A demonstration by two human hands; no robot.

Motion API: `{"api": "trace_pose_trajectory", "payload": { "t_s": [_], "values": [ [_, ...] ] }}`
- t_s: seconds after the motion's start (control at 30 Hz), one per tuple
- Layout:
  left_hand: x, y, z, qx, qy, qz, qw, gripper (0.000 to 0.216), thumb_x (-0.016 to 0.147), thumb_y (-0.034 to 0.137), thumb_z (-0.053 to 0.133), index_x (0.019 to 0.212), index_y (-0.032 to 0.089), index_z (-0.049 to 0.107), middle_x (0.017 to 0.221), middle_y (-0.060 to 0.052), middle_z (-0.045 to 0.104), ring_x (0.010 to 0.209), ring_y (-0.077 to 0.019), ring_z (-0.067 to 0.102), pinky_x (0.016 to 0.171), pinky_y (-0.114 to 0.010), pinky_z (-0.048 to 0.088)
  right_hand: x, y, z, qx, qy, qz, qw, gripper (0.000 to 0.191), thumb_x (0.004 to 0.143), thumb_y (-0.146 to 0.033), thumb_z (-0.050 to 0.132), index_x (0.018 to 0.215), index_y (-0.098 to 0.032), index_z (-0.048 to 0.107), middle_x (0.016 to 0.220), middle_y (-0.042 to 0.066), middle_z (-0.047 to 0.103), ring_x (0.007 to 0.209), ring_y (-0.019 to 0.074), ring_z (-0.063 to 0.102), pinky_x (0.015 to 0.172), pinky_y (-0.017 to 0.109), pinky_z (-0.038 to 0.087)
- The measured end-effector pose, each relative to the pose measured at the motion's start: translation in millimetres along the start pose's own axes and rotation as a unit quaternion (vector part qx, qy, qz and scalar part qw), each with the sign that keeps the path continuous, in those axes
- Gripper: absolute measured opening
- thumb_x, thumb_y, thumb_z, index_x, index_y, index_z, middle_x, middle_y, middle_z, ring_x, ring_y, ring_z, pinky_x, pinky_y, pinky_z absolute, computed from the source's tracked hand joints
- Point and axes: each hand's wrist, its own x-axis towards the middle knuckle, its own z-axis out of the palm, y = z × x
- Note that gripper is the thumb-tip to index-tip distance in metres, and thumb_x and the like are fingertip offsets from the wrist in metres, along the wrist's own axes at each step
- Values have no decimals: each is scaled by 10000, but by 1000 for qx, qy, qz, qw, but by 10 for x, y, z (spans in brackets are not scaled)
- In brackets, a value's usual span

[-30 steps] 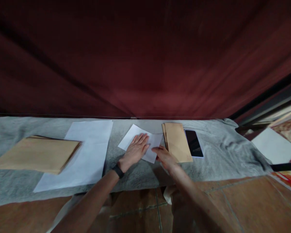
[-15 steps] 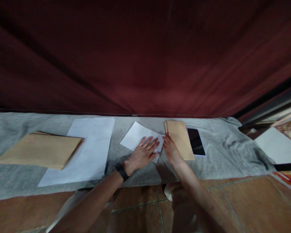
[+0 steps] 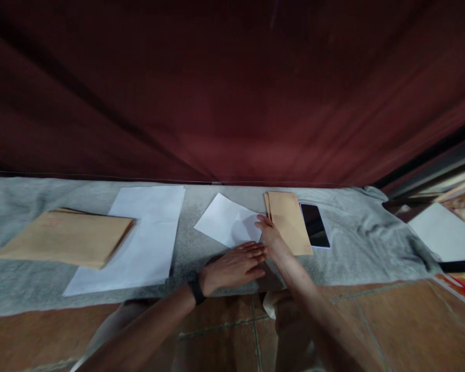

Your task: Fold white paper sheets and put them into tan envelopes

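A white sheet of paper (image 3: 225,219) lies at a slant on the grey cloth in front of me, with a faint shadow across its right part. My left hand (image 3: 236,264), below a black wristband, is flat at the sheet's near edge, fingers stretched out and pointing right. At the right end of the sheet is my right hand (image 3: 271,235); its fingertips touch the paper from above and stand slightly apart. Just right of that hand lie brown envelopes (image 3: 292,222), one overlapping another.
Beside the envelopes is a phone (image 3: 314,225), dark screen up. To the left, large white sheets (image 3: 151,243) lie partly under a stack of big brown envelopes (image 3: 70,235). A dark red cloth (image 3: 232,103) hangs behind the grey cloth (image 3: 372,243). Tiled floor (image 3: 403,320) shows in front.
My left hand has slid off the paper towards me, to its near edge. My right hand's fingers have shifted slightly left over the paper's right end.
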Motion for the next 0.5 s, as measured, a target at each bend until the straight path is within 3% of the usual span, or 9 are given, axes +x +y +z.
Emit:
{"api": "trace_pose_trajectory", "payload": {
  "t_s": [0.1,0.2,0.27,0.37,0.5],
  "values": [
    [-13,-68,-195,-84,66,-30,994,360,1067,359,418,1210,228,720,1250,-62,740,1234,-198,639,1132,-363,424,-69,-89,27,56,2,-5,998,416,671,-378,670,1065,-246,699,1228,48,704,1200,247,605,1086,392,426],
    [-45,-192,-364,-156,215,-139,954,345,1040,406,465,1098,232,757,1147,-74,764,1123,-238,681,1041,-388,493,-159,-250,24,113,-4,-14,994,441,704,-393,645,1100,-211,711,1150,68,722,1134,262,644,1016,392,485],
    [-56,-277,-442,-219,303,-214,902,356,1010,474,510,1041,226,764,1095,-86,768,1063,-259,694,987,-395,519,-233,-385,-8,119,9,-64,991,460,754,-396,613,1163,-208,705,1200,77,715,1177,273,635,1028,414,490],
    [-42,-373,-518,-367,377,-280,803,449,937,586,592,1085,189,739,1104,-115,758,1039,-281,701,885,-390,560,-391,-571,-71,47,33,-239,969,468,849,-365,574,1288,-236,672,1419,65,625,1396,268,493,1168,465,391],
    [-17,-439,-607,-585,340,-276,682,671,843,676,665,1279,166,650,1191,-153,735,1111,-308,697,874,-413,578,-650,-640,-49,-141,-56,-428,891,510,954,-252,482,1457,-276,563,1525,49,542,1437,249,467,1213,488,363]
  ]
}}
